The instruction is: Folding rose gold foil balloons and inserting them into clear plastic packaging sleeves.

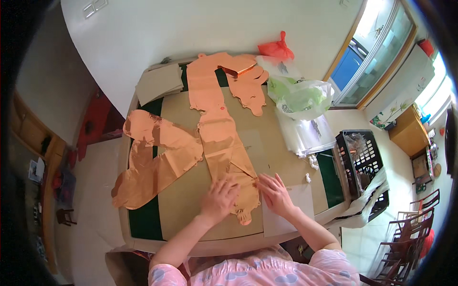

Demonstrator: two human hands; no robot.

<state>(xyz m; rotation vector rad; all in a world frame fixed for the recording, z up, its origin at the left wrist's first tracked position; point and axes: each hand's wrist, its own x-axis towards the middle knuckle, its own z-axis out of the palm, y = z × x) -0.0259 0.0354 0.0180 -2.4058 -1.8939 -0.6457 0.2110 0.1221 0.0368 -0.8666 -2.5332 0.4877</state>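
Observation:
A long copper-coloured foil cut-out (219,133) runs down the middle of the table, creased and partly folded near its lower end. My left hand (220,196) lies on that lower part, fingers spread and pressing the foil. At the foil's right edge rests my right hand (275,193), its fingers stretched out and the tips touching the fold. Another shiny foil cut-out (164,159), with an opening in it, lies on the left. Further back, a smaller foil piece (249,95) reaches under a copper-coloured stack or box (237,66).
Brown board (181,209) covers much of the green-topped table. Grey-brown sheets (160,83) lie back left. On the right are plastic bags (300,97), clear sleeves (307,136), white paper (286,219) and a black crate (360,157). A red bag (276,47) sits by the wall.

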